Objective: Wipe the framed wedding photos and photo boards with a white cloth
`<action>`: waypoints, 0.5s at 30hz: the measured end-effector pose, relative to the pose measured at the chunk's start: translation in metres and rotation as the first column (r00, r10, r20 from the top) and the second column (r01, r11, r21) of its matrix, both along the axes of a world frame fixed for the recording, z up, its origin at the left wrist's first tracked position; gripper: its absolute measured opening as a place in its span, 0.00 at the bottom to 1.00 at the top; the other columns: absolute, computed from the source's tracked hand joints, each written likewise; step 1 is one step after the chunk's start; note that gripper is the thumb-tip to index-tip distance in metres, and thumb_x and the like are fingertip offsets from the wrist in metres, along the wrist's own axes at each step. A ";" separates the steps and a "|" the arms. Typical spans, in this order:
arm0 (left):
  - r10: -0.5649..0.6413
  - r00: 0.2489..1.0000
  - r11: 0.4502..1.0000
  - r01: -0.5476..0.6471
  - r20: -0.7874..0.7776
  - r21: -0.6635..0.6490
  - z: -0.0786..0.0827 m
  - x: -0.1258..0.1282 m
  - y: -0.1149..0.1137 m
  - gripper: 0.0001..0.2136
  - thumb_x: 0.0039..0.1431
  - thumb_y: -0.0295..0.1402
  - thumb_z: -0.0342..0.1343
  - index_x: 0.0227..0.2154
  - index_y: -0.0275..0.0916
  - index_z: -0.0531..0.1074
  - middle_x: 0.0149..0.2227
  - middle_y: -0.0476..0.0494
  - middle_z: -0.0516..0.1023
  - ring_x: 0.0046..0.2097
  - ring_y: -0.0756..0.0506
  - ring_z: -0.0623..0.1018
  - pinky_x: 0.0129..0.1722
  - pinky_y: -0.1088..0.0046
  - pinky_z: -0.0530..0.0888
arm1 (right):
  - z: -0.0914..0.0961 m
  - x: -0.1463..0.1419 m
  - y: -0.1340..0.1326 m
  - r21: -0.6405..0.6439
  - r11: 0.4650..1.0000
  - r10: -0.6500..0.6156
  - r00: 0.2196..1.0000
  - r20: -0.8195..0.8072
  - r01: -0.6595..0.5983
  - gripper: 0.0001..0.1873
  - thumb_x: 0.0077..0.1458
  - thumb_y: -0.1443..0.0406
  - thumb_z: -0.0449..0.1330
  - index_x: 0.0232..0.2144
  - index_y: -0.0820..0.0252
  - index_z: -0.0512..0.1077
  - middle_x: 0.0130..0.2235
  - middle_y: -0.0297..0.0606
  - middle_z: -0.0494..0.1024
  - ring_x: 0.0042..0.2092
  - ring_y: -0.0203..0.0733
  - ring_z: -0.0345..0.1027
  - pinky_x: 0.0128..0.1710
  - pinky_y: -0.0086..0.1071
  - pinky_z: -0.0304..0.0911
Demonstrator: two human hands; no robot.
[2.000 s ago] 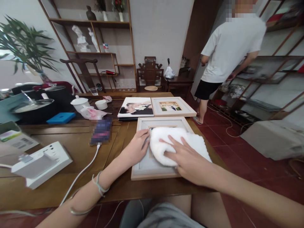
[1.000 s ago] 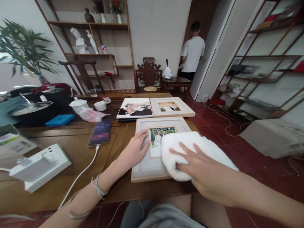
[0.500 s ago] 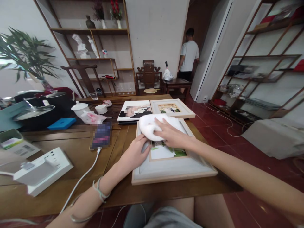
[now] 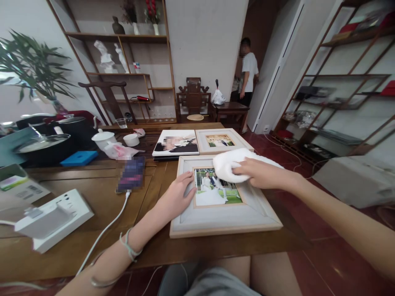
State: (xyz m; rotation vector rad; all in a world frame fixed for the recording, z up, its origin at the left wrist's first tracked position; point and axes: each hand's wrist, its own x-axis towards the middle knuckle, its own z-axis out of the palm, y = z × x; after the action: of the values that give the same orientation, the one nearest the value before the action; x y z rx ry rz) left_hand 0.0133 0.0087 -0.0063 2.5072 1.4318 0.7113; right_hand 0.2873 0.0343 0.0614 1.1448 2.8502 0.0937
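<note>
Framed photo (image 4: 228, 220) flat on wooden table (image 4: 154, 250). Your left hand (image 4: 177, 195) rests on its left side, thumb apart from fingers. Your right hand (image 4: 254, 172) clutches white cloth (image 4: 228, 162) at its far right corner, fingers curled in.

The white cloth (image 4: 228, 164) hides the near picture frame's (image 4: 228, 224) far right corner and a little of its photo (image 4: 217, 195). The tips of the right hand's (image 4: 254, 172) fingers are lost in the cloth, and the left hand (image 4: 179, 192) covers part of the frame's left side. Both forearms, 1 each, are cut off by the right and bottom edges. Pixel blocks mask the thing (image 4: 131, 174) on the white cable (image 4: 108, 228) and the head of the person (image 4: 249, 68) in the doorway. The left edge crops the plant (image 4: 33, 61); bags (image 4: 304, 118) on the right shelf are too blurred to tell.
</note>
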 end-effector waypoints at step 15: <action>-0.004 1.000 1.000 0.004 -0.005 0.022 0.001 -0.001 -0.001 0.16 0.57 0.35 0.48 0.46 0.33 0.69 0.54 0.34 0.68 0.57 0.40 0.66 0.57 0.60 0.64 | -0.044 -0.023 -0.004 0.303 0.952 -0.004 0.994 -0.105 0.036 0.25 0.38 0.77 0.52 0.43 0.61 0.68 0.63 0.50 0.47 0.63 0.59 0.38 0.55 0.59 0.40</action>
State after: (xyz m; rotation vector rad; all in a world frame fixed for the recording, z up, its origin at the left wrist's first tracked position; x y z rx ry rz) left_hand 0.0127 0.0074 -0.0056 2.5294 1.4276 0.7247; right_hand 0.2641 0.0304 0.0176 1.2626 2.9894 0.5050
